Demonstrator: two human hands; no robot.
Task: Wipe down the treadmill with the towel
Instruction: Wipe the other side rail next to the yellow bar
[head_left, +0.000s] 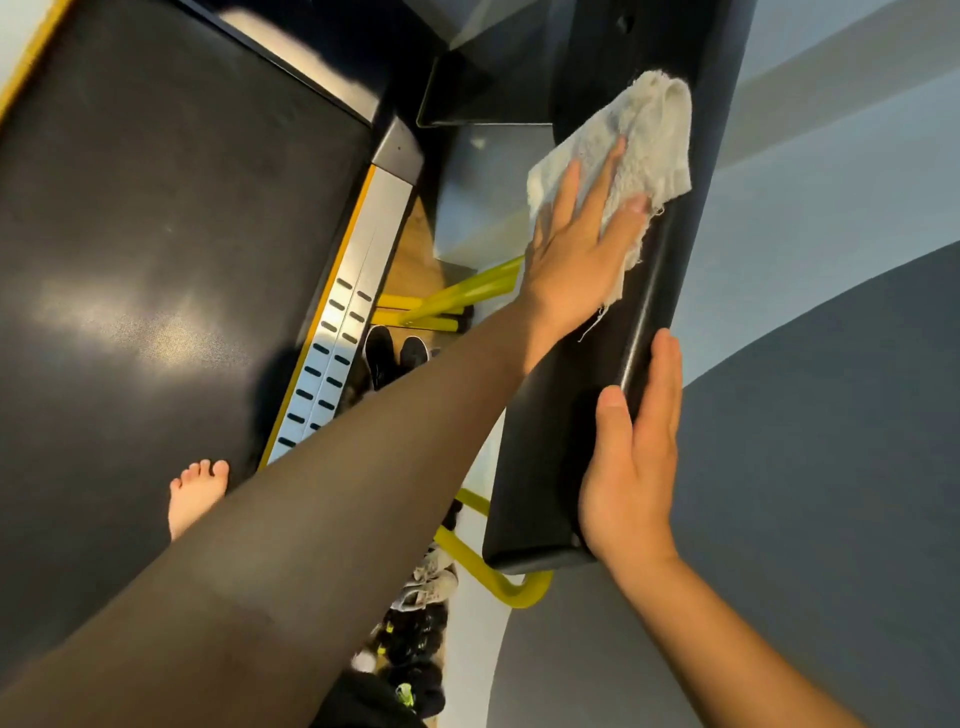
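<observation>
The left hand (576, 249) presses the towel (623, 140) flat, fingers spread straight, on the black side arm (566, 415) of the treadmill (156, 208) (frayed threads trail from the cloth). The right hand (631, 467) rests straight-fingered against that arm's outer edge.

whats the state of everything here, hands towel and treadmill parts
towel: crumpled, pressed against the side rail
left hand: fingers straight, pressing the towel
right hand: fingers straight, resting on the side rail's near end
belt: bare foot standing on it
</observation>
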